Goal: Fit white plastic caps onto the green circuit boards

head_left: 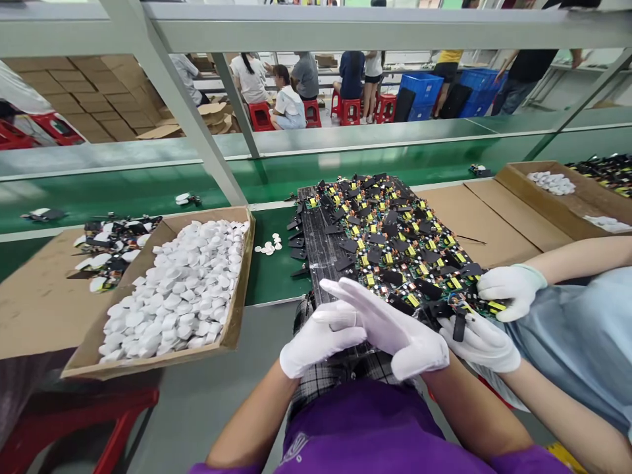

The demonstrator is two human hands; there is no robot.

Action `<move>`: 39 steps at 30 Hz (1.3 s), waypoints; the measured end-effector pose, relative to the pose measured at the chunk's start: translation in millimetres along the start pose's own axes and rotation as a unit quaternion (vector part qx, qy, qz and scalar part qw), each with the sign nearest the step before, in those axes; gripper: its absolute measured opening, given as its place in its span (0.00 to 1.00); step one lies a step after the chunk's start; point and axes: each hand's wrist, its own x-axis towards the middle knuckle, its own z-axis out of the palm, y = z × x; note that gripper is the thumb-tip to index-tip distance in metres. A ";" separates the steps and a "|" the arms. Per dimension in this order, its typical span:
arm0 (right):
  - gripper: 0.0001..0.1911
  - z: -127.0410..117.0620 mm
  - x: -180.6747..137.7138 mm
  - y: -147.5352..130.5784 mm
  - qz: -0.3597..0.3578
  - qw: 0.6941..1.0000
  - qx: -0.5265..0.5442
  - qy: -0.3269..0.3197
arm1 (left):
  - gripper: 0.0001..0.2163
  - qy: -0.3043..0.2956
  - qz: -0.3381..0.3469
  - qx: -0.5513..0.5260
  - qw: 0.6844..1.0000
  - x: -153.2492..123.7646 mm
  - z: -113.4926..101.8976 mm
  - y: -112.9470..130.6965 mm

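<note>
Both my hands wear white gloves and meet over my lap. My right hand point(395, 326) lies across the left with its fingers stretched out toward the upper left, holding nothing. My left hand point(318, 339) sits under it, fingers lying flat against the right palm, nothing visible in it. Just beyond them a black tray point(316, 247) carries a pile of small circuit boards point(395, 243) with yellow and black parts. A co-worker's gloved hands point(498, 309) at my right hold one board at the pile's near right corner.
A cardboard box of white round caps point(172, 293) stands at the left, with loose parts point(111, 250) on cardboard beyond it. A green conveyor belt point(148, 184) runs across. Cardboard trays point(557, 197) sit at the right. A red stool point(74, 421) is at lower left. People sit in the background.
</note>
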 end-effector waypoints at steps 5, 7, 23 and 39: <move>0.21 -54.3 -77.8 6.4 -0.020 0.996 -0.065 0.060 | 0.19 0.011 0.025 0.018 0.999 -1.5 -0.9 0.5; 0.17 -78.0 -106.1 2.0 -0.007 0.997 -0.049 0.063 | 0.15 -0.044 0.015 0.019 0.999 -1.6 -0.6 3.1; 0.09 -1.9 -11.5 -4.2 0.194 0.946 0.121 0.228 | 0.15 0.384 -0.116 0.467 0.788 70.4 -146.5 -53.6; 0.11 -5.8 -19.7 5.1 0.205 0.942 0.087 0.253 | 0.11 0.443 -0.075 0.373 0.812 73.3 -153.7 -54.1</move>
